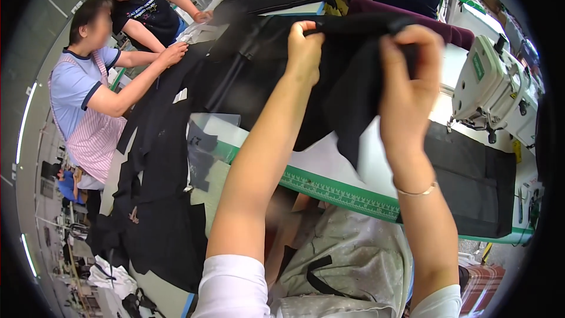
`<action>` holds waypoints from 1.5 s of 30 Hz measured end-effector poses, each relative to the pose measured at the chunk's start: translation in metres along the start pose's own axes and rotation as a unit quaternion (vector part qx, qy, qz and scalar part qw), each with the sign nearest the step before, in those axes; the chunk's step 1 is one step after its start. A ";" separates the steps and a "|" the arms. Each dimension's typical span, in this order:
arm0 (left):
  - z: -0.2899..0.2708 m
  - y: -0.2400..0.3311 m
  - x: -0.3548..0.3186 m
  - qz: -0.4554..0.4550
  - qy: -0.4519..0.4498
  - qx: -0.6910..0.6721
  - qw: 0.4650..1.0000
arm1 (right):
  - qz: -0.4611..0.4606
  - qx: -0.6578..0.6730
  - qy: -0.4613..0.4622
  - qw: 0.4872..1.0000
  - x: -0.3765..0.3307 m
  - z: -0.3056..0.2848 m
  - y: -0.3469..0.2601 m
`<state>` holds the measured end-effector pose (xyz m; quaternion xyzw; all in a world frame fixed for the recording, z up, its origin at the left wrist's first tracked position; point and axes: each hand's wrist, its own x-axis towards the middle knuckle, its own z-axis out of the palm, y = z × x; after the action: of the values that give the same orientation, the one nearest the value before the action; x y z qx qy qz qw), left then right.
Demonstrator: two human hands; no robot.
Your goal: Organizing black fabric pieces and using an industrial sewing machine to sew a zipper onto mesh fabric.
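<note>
Holding a piece of black woven fabric (347,82) up in front of me, I see both of my hands raised above the white sewing table (329,162) with the green measuring-tape edge. My left hand (304,50) pinches the top edge of the cloth, fingers and thumb closed tight on a fold of it. My right hand (406,82) grips the same top edge further to the right, fingers curled over and clamped on the fabric. Between the two hands the upper edge runs roughly level from left to right, so the long axis of the held part lies sideways across my view. Below that edge the cloth hangs down, and its lower end narrows to a point aimed down at the table, just left of my right wrist. A thin gold-coloured bracelet (415,191) sits on that wrist.

To the right stands a white industrial sewing machine (491,85), and a flat black fabric panel (471,179) lies on the table beneath it. To my left, more dark cloth pieces (159,159) spread across a long work surface. A person in a light blue shirt and pink striped apron (88,112) lays a hand on that cloth, with another person in a black shirt (147,3) just behind.
</note>
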<state>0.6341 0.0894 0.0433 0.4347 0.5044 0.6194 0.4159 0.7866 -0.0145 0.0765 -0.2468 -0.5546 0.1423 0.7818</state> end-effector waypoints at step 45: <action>0.078 -0.013 -0.126 0.217 -0.473 0.283 0.805 | 0.037 -0.330 -0.513 0.791 -0.016 -0.262 0.016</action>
<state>0.7445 -0.0085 0.0246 0.8706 0.2902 0.2407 0.3161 1.0276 -0.0689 -0.0144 -0.4004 -0.8782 0.0854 0.2474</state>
